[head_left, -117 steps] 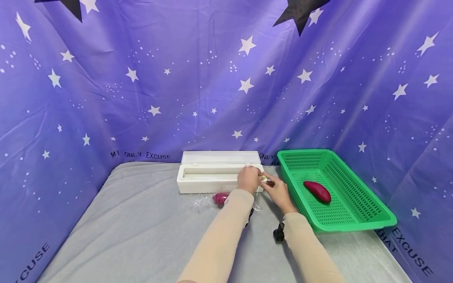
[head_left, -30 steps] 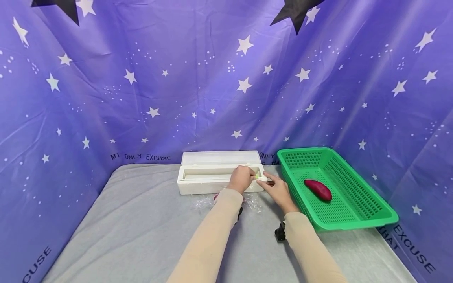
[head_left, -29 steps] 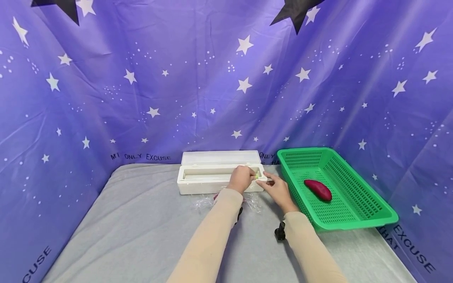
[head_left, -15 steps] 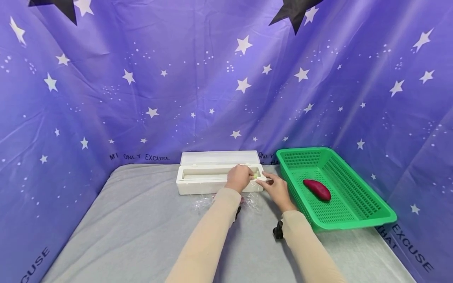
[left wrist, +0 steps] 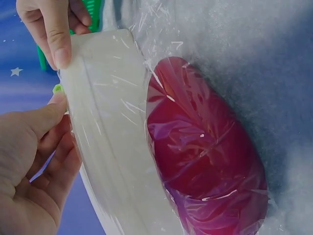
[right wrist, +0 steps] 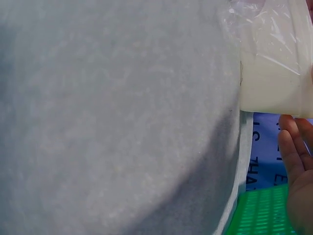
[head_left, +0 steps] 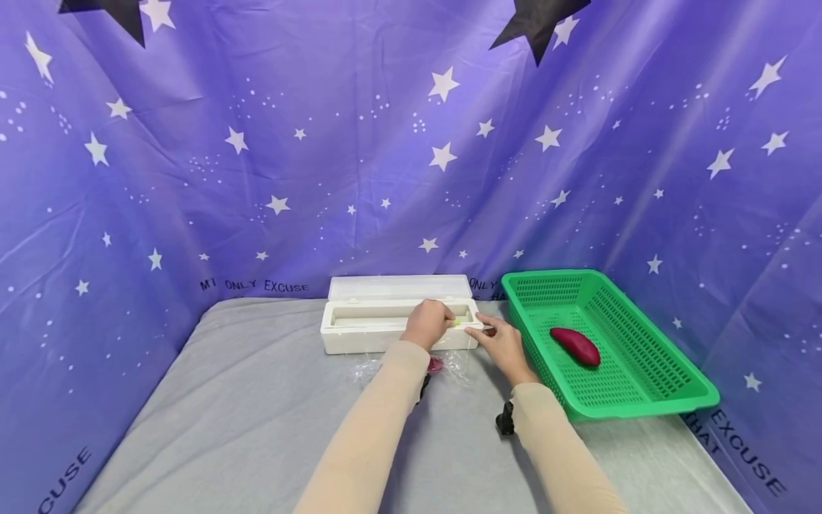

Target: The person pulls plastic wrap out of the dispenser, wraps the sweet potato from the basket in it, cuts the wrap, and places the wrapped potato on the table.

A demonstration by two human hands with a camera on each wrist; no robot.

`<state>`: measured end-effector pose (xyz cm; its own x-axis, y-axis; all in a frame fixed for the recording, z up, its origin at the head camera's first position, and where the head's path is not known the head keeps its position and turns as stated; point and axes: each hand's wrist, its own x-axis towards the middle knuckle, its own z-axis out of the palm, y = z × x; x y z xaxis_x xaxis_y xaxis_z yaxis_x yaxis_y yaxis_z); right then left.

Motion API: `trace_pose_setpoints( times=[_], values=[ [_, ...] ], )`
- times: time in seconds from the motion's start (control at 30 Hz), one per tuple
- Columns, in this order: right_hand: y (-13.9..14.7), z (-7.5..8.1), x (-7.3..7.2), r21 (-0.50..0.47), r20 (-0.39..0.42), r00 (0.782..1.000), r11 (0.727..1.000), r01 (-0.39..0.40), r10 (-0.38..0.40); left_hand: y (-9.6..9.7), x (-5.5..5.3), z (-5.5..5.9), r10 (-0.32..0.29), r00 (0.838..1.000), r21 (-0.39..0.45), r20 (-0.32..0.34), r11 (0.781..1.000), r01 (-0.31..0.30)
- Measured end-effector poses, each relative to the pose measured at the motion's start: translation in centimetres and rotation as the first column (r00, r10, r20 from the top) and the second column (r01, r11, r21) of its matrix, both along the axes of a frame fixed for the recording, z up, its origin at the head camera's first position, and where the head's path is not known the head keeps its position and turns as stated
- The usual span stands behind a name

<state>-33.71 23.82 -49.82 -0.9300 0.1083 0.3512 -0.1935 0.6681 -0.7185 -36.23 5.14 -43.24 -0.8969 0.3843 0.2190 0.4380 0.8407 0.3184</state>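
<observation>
A white cling film dispenser box [head_left: 359, 341] stands at the table's back with its lid up. My left hand [head_left: 427, 325] pinches a small green slide cutter [left wrist: 58, 88] on the box's front rim, near the right end. My right hand [head_left: 505, 348] grips the right end corner, its thumb on the front face in the left wrist view and fingers around the end. Clear cling film [head_left: 366, 368] hangs down the front and spreads onto the table. Under it lies a purple-red sweet potato [left wrist: 205, 147], mostly hidden behind my left forearm in the head view.
To the right of the box stands a green perforated basket [head_left: 642, 412] with another sweet potato [head_left: 576, 347] in it. Grey cloth [head_left: 257, 428] covers the table. A purple star-patterned curtain [head_left: 359, 178] surrounds the back and sides.
My left hand has moved left along the box rim with the slide cutter, away from the right end. The right hand stays at the box's right end.
</observation>
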Motion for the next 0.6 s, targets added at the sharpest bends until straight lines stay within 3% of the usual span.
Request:
trace_pose_setpoints(
  times=[0.6],
  values=[
    [-0.2,0.3,0.2,0.004,0.004,1.0,1.0,0.006,-0.006,-1.7,0.0,-0.3,-0.031,0.999,0.049,-0.021,0.998,0.032]
  ],
)
